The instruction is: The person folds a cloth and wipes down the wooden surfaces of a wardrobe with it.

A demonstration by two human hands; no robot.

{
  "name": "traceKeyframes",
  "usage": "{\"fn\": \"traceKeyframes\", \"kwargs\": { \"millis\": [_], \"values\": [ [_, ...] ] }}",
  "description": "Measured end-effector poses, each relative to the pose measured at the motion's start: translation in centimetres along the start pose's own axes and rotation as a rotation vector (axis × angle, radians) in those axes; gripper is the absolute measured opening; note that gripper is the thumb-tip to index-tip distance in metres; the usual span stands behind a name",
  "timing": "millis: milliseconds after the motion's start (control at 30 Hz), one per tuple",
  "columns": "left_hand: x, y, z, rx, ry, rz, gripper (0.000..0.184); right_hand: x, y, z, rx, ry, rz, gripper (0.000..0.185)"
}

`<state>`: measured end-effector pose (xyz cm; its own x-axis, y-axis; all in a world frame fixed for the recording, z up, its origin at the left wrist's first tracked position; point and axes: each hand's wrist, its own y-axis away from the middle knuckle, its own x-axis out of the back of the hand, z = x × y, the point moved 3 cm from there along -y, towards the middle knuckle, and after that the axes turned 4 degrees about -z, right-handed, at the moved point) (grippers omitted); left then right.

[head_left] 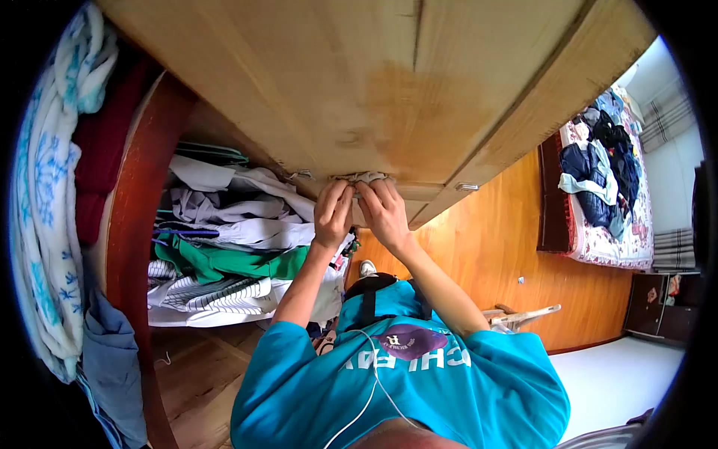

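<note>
A pale, bunched cloth (366,177) lies against the inner face of a wooden wardrobe door (336,82). My left hand (333,213) grips its left part, fingers curled and pressed together. Close beside it, my right hand (384,211) closes on the right part of the cloth. Most of the cloth is hidden behind my fingers. Above my hands, a darker, damp-looking patch (419,112) spreads over the door's wood. Small metal fittings (467,187) sit along the door's edge.
Left of my arms, the wardrobe holds hanging clothes, among them a green garment (224,262). A blue-and-white blanket (46,194) hangs at far left. Clothes are heaped on the bed (557,202) at right. A light wooden stool-like object (516,316) stands on the floor near my right elbow.
</note>
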<state>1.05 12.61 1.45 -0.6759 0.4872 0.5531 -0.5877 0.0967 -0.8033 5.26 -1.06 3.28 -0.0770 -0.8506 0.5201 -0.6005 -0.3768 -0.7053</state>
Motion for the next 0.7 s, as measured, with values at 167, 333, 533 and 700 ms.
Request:
{"fn": "traceKeyframes", "kwargs": {
  "millis": [167, 333, 533, 700],
  "values": [
    [-2.7, -1.0, 3.1, -0.008, 0.089, -0.011, 0.029, 3.2, 1.7, 2.1, -0.096, 0.019, -0.02, 0.033],
    [-5.6, -3.2, 7.3, -0.027, 0.232, -0.008, 0.028, 7.2, 3.8, 3.9, -0.233, 0.116, 0.033, 0.029],
    [-5.0, -3.1, 7.9, 0.01, 0.279, -0.078, 0.03, 7.3, 4.9, 4.2, -0.283, 0.041, 0.079, 0.029],
    [1.0, -2.4, 5.3, 0.071, 0.126, 0.027, 0.033, 4.9, 1.4, -0.4, -0.067, -0.048, 0.025, 0.038]
  ]
}}
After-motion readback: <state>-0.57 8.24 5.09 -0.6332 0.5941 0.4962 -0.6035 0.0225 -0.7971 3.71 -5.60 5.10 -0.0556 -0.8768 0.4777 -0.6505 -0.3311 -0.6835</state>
